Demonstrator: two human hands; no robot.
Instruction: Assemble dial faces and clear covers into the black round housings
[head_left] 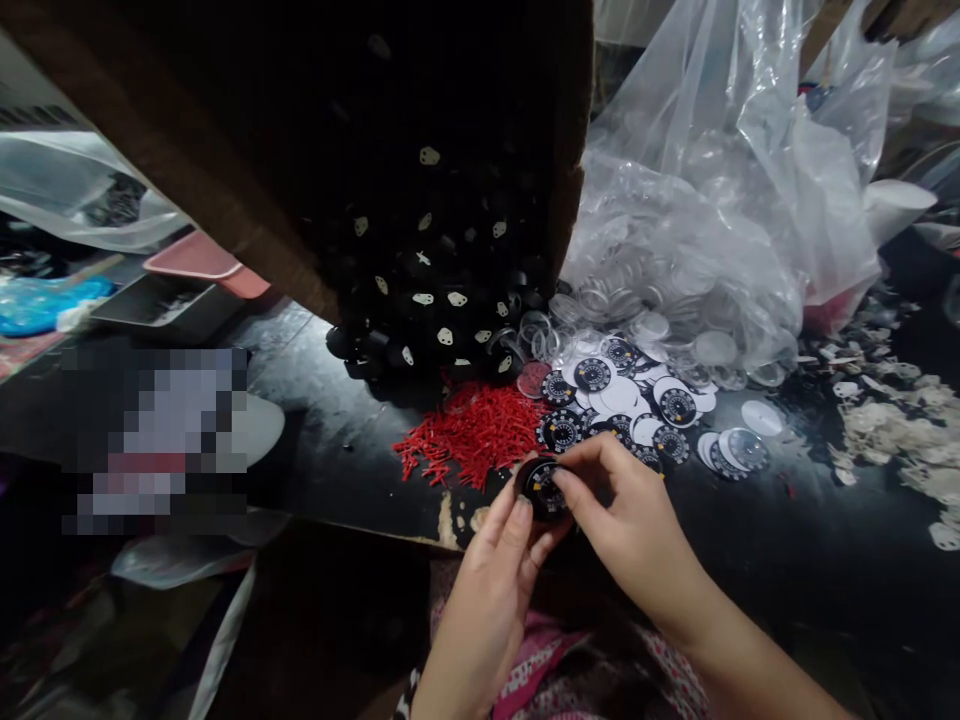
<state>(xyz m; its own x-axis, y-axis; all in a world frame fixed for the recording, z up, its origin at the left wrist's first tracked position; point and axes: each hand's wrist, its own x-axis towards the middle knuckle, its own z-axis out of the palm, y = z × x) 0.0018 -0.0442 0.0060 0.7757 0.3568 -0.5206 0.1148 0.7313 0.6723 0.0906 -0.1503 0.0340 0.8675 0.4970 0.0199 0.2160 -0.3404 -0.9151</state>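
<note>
My left hand (491,565) is closed around a small black round gauge case (526,478) near the table's front edge. A black dial disc (549,490) with white markings and an orange patch shows at the case's open face. Thumb and fingers of my right hand (626,505) pinch the disc's right side; whether it is fully seated in the case I cannot tell. Just beyond my hands lie a heap of thin red pointers (480,432) and a pile of printed dial discs (619,395), some with their white backs up.
A tilted cardboard box (259,225) full of black cases (465,275) stands behind the pointers. Clear round covers (660,320) spill from a plastic bag (697,210). Flat pale pieces (900,430) lie at right. A grey tray (169,315) and a pink tray (199,255) are at left.
</note>
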